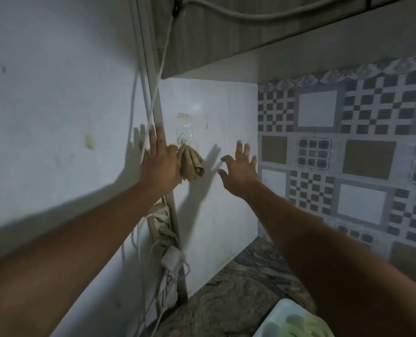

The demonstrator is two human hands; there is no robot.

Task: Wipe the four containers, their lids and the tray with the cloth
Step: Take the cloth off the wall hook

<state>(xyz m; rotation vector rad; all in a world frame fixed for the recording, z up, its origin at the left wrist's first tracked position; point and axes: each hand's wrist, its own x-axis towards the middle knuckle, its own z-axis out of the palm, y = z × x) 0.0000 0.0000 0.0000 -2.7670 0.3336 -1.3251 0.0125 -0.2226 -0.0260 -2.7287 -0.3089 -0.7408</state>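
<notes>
A beige cloth (190, 164) hangs bunched from a clear hook (183, 140) on the white wall panel. My left hand (160, 164) is raised right beside it, fingers straight and spread, its edge touching the cloth's left side. My right hand (238, 171) is lifted to the right of the cloth, apart from it, fingers spread and holding nothing. At the bottom right, the corner of a white tray (278, 312) shows, with blurred greenish container lids (299, 324) on it, partly hidden by my right forearm.
A white power strip (162, 222) with plugs and cables hangs along a grey vertical strip below my left hand. A dark marbled countertop (238, 288) lies below. Patterned tiles (348, 154) cover the right wall. A cabinet underside (226, 40) runs overhead.
</notes>
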